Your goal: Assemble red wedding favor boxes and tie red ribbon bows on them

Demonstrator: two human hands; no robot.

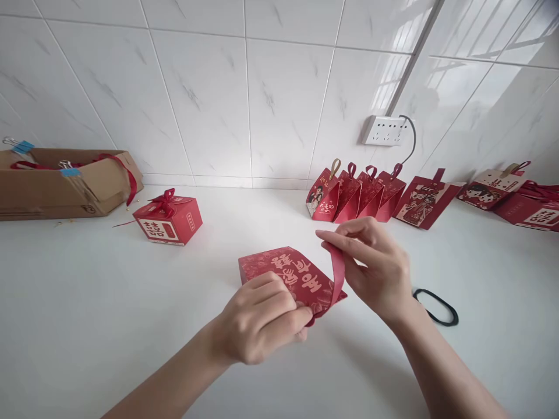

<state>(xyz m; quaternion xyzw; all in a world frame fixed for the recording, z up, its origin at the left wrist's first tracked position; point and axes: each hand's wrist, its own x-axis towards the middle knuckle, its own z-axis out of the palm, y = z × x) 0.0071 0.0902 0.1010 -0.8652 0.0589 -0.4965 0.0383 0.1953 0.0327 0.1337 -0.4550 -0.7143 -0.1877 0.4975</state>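
Observation:
A red paper gift box [279,262] with pale printed characters lies tilted above the white counter, between my two hands. My left hand [266,317] is closed around its near corner, thumb and fingers pinching the box edge where a ribbon comes off. My right hand [375,262] pinches the upper end of that red ribbon [338,270] and holds it up taut from the box's right corner. The underside of the box and part of its front are hidden by my left hand.
A red box with a bow [168,218] stands at the left, near a cardboard box [105,186] holding ribbon. Several finished gift boxes [349,195] line the back right below a power strip [386,131]. A black loop [449,317] lies right of my right hand.

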